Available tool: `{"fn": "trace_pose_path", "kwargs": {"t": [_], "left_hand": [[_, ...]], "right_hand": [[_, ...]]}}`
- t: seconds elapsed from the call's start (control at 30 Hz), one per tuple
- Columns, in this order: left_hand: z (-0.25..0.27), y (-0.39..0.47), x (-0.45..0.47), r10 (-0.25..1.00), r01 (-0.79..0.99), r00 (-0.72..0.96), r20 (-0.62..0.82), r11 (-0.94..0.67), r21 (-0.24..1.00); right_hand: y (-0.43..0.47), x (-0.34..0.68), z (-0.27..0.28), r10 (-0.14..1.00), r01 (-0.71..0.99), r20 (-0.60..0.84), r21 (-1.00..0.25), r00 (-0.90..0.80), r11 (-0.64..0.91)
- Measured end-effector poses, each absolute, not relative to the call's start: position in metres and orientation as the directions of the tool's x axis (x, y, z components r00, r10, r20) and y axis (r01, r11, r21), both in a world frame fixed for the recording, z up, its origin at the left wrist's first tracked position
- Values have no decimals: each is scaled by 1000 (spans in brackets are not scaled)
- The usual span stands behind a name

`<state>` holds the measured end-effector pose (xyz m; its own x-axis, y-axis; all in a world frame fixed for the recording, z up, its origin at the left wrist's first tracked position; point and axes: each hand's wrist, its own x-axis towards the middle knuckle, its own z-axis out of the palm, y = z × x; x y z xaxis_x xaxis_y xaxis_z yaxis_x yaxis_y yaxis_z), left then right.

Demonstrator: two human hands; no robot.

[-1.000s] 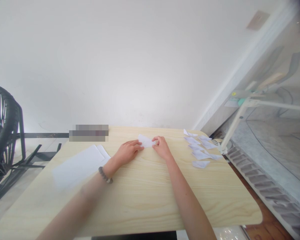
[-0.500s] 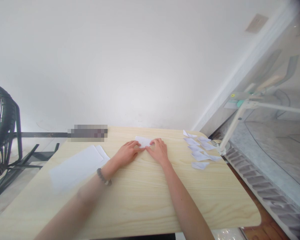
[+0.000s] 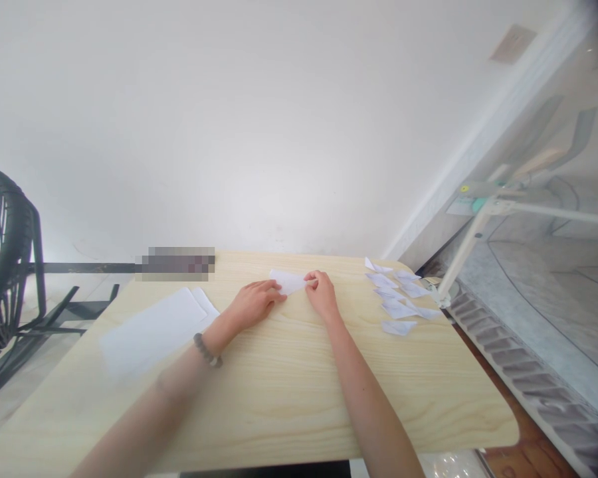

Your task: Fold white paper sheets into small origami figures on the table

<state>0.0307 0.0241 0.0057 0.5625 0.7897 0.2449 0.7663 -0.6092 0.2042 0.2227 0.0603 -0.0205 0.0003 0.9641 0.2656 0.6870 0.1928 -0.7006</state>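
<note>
A small folded white paper [image 3: 292,283] lies near the far edge of the table, between my two hands. My left hand [image 3: 256,302] holds its left part, fingers on top of it and the thumb along the near edge. With thumb and forefinger my right hand [image 3: 322,292] pinches the right end, and those fingertips cover the tip. Dark beads circle my left wrist. To the right, several folded white paper pieces [image 3: 397,308] with pointed ends lie in a loose group.
White sheets [image 3: 154,328] lie overlapping on the left of the pale wooden table [image 3: 279,405]. A blurred-out dark thing [image 3: 179,263] is at the far left corner. Beyond stand a white wall [image 3: 279,133], a black woven chair [image 3: 10,252] and a white metal frame [image 3: 466,249].
My right hand has shifted slightly right and away from my left hand, to the paper's right end. The fingertips are farther apart and more of the paper shows. My left hand is nearly still.
</note>
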Motion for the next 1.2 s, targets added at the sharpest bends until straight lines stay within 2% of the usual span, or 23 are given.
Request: {"fn": "trace_pose_path", "kwargs": {"t": [0.1,0.2,0.33,0.6,0.97,1.1,1.2], "left_hand": [[5,24,29,777,753,573,260,-624,208],[5,22,28,763,737,584,275,-641,214],[5,22,28,748,719,598,287,-659,220],[1,25,31,752,710,594,284,-657,255],[3,25,30,750,714,602,273,-659,235],[8,22,31,733,688,618,284,-679,256],[10,21,32,727,664,615,305,-686,297]], "right_hand": [[57,221,-20,958,707,288,-680,13,194],[49,215,-19,939,773,343,-592,-14,228],[42,209,-15,942,839,332,-502,-36,209],[52,213,-15,975,809,221,-572,-7,135],[65,223,-21,980,692,201,-708,8,140],[61,221,-21,967,721,252,-674,20,161],[51,217,-19,949,795,316,-569,-27,211]]}}
